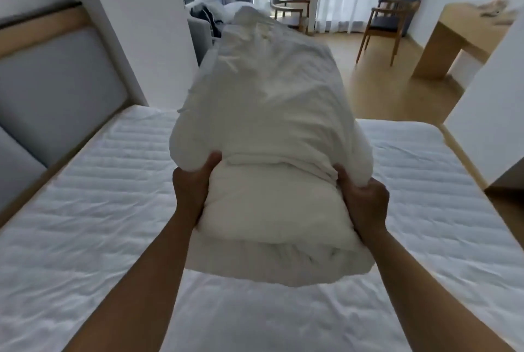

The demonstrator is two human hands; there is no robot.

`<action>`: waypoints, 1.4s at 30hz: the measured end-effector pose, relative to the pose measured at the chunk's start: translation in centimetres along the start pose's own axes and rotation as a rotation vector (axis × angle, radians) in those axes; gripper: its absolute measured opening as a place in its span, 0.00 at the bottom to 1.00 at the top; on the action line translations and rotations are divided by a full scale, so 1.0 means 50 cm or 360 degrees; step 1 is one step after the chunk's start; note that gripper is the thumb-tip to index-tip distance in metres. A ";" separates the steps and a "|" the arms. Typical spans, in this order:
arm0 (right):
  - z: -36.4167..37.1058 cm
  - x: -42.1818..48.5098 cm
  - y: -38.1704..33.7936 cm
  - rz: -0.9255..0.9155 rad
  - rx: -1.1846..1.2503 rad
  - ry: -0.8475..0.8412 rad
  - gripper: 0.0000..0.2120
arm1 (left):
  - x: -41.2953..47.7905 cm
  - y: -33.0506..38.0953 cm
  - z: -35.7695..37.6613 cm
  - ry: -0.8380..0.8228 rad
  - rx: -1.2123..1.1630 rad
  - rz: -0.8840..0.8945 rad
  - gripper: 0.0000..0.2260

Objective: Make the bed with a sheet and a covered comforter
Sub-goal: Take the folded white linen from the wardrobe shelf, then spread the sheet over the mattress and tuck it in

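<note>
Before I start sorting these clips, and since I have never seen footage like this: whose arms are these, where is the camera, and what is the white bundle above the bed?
There is no machine here. The single picture comes from a wide-angle camera worn on a person's head, looking forward and down, so the two bare arms are that person's own. The left hand and the right hand grip a folded bundle of white bedding from either side, held up over the bed. Whether it is the sheet, the comforter or both, I cannot tell. Below it lies the bare quilted mattress, with a padded headboard on the left. Behind stand a wooden chair and a desk.
</note>
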State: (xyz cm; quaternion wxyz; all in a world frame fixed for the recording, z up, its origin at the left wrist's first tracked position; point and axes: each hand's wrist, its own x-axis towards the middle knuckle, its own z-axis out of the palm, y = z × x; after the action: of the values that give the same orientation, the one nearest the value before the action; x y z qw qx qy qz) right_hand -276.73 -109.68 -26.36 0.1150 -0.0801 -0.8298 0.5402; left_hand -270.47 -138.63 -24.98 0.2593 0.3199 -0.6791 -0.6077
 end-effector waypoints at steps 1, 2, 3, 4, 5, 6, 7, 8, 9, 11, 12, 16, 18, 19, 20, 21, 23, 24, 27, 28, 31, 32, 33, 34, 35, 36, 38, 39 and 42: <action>0.065 -0.003 0.043 0.0166 -0.0097 -0.0082 0.31 | 0.043 -0.071 -0.002 -0.0016 0.0059 -0.0096 0.29; 0.127 -0.006 0.096 0.0339 -0.0224 -0.0196 0.32 | 0.080 -0.146 -0.006 -0.0041 0.0152 -0.0213 0.32; 0.182 -0.009 0.150 0.0542 -0.0336 -0.0333 0.38 | 0.109 -0.221 -0.012 -0.0084 0.0292 -0.0354 0.35; 0.229 -0.015 0.199 0.0758 -0.0397 -0.0473 0.49 | 0.132 -0.294 -0.023 -0.0151 0.0465 -0.0515 0.39; 0.268 -0.019 0.240 0.0929 -0.0448 -0.0567 0.60 | 0.155 -0.359 -0.038 -0.0222 0.0627 -0.0662 0.41; 0.301 -0.019 0.269 0.1030 -0.0519 -0.0609 0.67 | 0.178 -0.409 -0.054 -0.0286 0.0736 -0.0768 0.43; 0.328 -0.017 0.285 0.1075 -0.0588 -0.0626 0.70 | 0.204 -0.442 -0.066 -0.0337 0.0804 -0.0836 0.43; 0.350 -0.014 0.295 0.1064 -0.0655 -0.0632 0.69 | 0.226 -0.462 -0.073 -0.0367 0.0880 -0.0878 0.44; 0.366 -0.014 0.298 0.1052 -0.0743 -0.0639 0.67 | 0.250 -0.478 -0.078 -0.0402 0.0975 -0.0907 0.47; 0.375 -0.022 0.288 0.1103 -0.0881 -0.0634 0.71 | 0.268 -0.481 -0.085 -0.0459 0.1127 -0.0948 0.59; 0.373 -0.023 0.290 0.1145 -0.0914 -0.0617 0.75 | 0.271 -0.468 -0.089 -0.0464 0.1168 -0.0949 0.62; 0.356 -0.020 0.248 0.1183 -0.1014 -0.0609 0.67 | 0.312 -0.365 -0.094 -0.0298 0.0973 -0.0519 0.47; 0.353 -0.020 0.228 0.1165 -0.1039 -0.0546 0.60 | 0.349 -0.306 -0.063 -0.0328 0.0517 -0.0409 0.29; 0.352 -0.025 0.214 0.1135 -0.1045 -0.0488 0.58 | 0.359 -0.276 -0.042 -0.0396 0.0272 -0.0489 0.21; 0.352 -0.029 0.201 0.1032 -0.1055 -0.0435 0.56 | 0.365 -0.251 -0.020 -0.0494 0.0081 -0.0640 0.19; 0.353 -0.030 0.187 0.0852 -0.1029 -0.0405 0.52 | 0.371 -0.244 -0.002 -0.0608 -0.0038 -0.0766 0.25; 0.360 -0.021 0.152 0.0393 -0.0775 -0.0479 0.45 | 0.358 -0.240 0.020 -0.0728 -0.0001 -0.0806 0.40; 0.355 -0.014 0.124 0.0206 -0.0630 -0.0608 0.45 | 0.333 -0.219 0.027 -0.0673 0.0039 -0.0789 0.42; 0.352 -0.009 0.066 0.0034 -0.0744 -0.0986 0.53 | 0.253 -0.181 0.035 -0.0617 0.0102 -0.0850 0.27; 0.363 -0.013 0.063 0.0058 -0.0891 -0.1044 0.57 | 0.245 -0.192 0.033 -0.0618 0.0112 -0.0870 0.23; 0.371 -0.025 0.083 0.0121 -0.1017 -0.1010 0.57 | 0.231 -0.203 0.023 -0.0667 0.0106 -0.1017 0.19; 0.376 -0.031 0.092 0.0074 -0.1018 -0.0931 0.51 | 0.230 -0.207 0.018 -0.0690 0.0103 -0.1052 0.20; 0.375 -0.038 0.100 0.0022 -0.1008 -0.0841 0.43 | 0.223 -0.201 0.017 -0.0710 0.0107 -0.1072 0.20; 0.365 -0.045 0.102 -0.0016 -0.0972 -0.0774 0.35 | 0.208 -0.186 0.018 -0.0718 0.0129 -0.1058 0.18; 0.355 -0.052 0.101 -0.0041 -0.0917 -0.0743 0.28 | 0.191 -0.165 0.020 -0.0701 0.0169 -0.1035 0.15; 0.346 -0.056 0.098 -0.0062 -0.0858 -0.0734 0.24 | 0.176 -0.147 0.020 -0.0687 0.0195 -0.1001 0.12; 0.323 -0.066 0.085 -0.0092 -0.0707 -0.0739 0.19 | 0.148 -0.115 0.017 -0.0673 0.0210 -0.0950 0.11; 0.305 -0.071 0.077 -0.0137 -0.0639 -0.0731 0.18 | 0.134 -0.101 0.012 -0.0670 0.0203 -0.0939 0.12; 0.230 -0.097 0.060 -0.0366 -0.0636 -0.0681 0.17 | 0.070 -0.071 -0.011 -0.0637 0.0184 -0.0936 0.18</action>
State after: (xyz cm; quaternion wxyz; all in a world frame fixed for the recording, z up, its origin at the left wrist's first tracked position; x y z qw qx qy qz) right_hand -275.22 -119.82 -34.08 -0.0201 0.1087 -0.9285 0.3544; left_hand -271.98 -141.82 -28.56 -0.0832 0.3905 -0.6285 -0.6675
